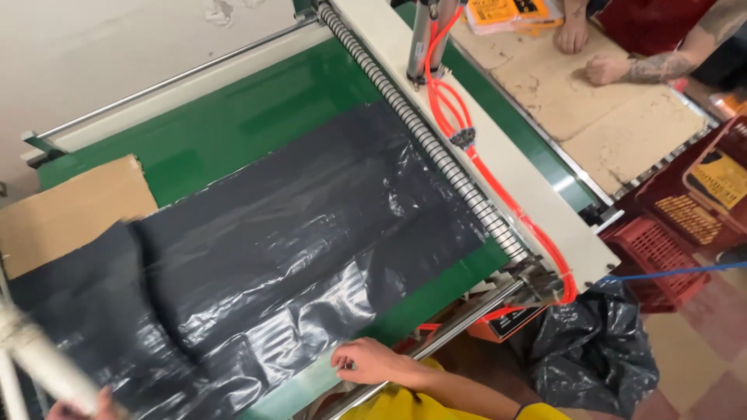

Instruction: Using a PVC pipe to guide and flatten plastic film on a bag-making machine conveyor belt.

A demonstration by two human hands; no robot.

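Hands are working apart: the right hand point(366, 362) is pressing loosely curled fingers near the black plastic sheet point(272, 241) stretching away over the green belt point(233, 124); the left hand point(78, 406), barely visible, is gripping a white roll point(39, 358). Orange-yellow packages point(506, 12) are lying far beyond.

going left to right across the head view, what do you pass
cardboard sheet → black plastic film → coiled spring bar → orange hoses → red crates
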